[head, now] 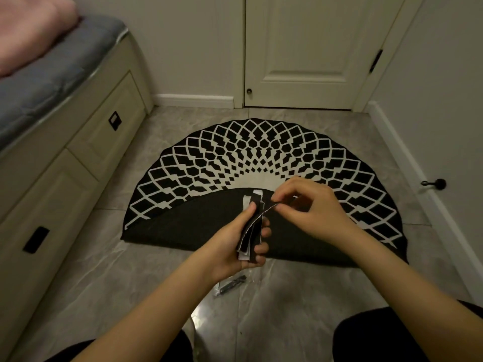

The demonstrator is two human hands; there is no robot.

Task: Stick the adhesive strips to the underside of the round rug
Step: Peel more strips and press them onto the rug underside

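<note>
The round rug (261, 152) lies on the tiled floor, black with a white diamond pattern. Its near half is folded over, so the plain black underside (188, 228) faces up. Above that fold my left hand (235, 244) grips a small stack of adhesive strips (252, 231), black with white backing. My right hand (311, 207) pinches the top end of one strip and bends it away from the stack.
A clear plastic wrapper (231, 284) lies on the floor just below my left hand. A bed with drawers (73, 158) runs along the left. A closed door (303, 53) stands behind the rug, and a doorstop (435, 183) juts from the right wall. My knees (392, 335) frame the bottom edge.
</note>
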